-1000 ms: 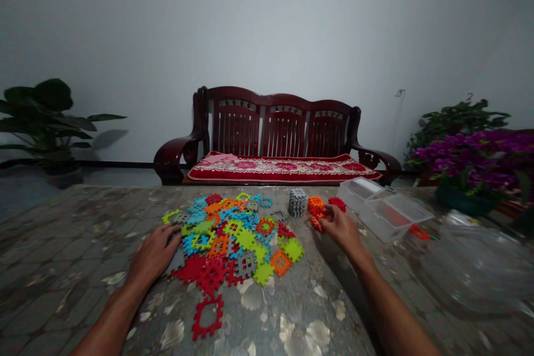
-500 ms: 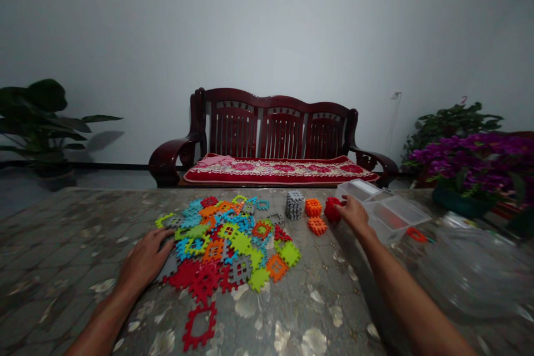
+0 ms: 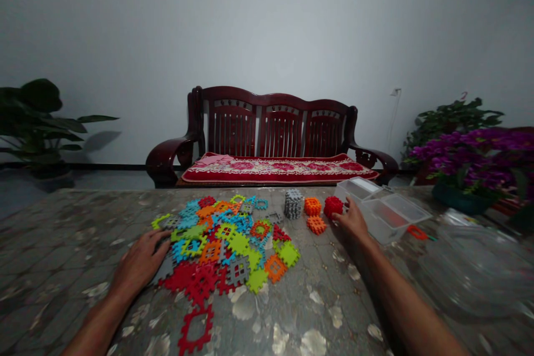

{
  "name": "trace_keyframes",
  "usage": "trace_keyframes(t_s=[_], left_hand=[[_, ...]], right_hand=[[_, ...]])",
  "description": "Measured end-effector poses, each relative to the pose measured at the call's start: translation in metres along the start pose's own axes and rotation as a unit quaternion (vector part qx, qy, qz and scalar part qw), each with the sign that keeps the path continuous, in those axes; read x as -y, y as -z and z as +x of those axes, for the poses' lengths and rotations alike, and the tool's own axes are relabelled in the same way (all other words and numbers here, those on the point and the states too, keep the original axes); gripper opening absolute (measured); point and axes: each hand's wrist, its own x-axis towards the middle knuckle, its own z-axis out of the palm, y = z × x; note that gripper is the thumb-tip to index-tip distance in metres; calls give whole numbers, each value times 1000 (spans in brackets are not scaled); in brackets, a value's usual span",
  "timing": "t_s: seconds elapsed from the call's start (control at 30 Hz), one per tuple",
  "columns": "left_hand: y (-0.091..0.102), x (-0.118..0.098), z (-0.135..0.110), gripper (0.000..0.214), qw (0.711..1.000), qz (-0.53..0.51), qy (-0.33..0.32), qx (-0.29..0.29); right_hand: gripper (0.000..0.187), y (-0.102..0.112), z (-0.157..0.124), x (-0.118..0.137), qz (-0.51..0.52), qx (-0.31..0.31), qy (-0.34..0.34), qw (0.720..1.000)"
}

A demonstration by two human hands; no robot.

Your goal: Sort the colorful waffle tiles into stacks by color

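Plastic interlocking tiles in red, orange, green, blue and grey lie in a loose pile on the table. My left hand rests flat at the pile's left edge, fingers stretched out, beside grey and green tiles. Over on the right stands a stack of red tiles. My right hand is just right of that stack, its thumb and fingers spread apart; whether they touch it I cannot tell. Left of the red stack are a tall grey stack, an orange stack and a lower orange stack.
An open clear plastic box sits behind my right hand. Clear plastic packaging and a small orange piece lie to its right. Purple flowers stand at the table's right end. A wooden bench is beyond the table.
My right hand's fingers have parted from the red stack and drawn back slightly, leaving it standing. My left hand keeps its place; the view has shifted a little.
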Motion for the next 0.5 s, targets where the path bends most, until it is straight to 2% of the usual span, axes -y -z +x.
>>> trace_keyframes(t_s=[0.07,0.17,0.37,0.5], left_hand=[[0,0,0,61,1000,0,-4,1],[1,0,-1,60,1000,0,-4,-2],[1,-2,-1,56,1000,1,0,-3],[1,-1,-1,57,1000,-1,-1,-9]], right_hand=[[96,-9,-3,-4,-1,1,-22,1000],[96,-15,-6,-5,-7,3,-36,999],[86,-14,-7,3,-54,5,-57,997],[75,-13,-10,8,-70,3,-41,997]])
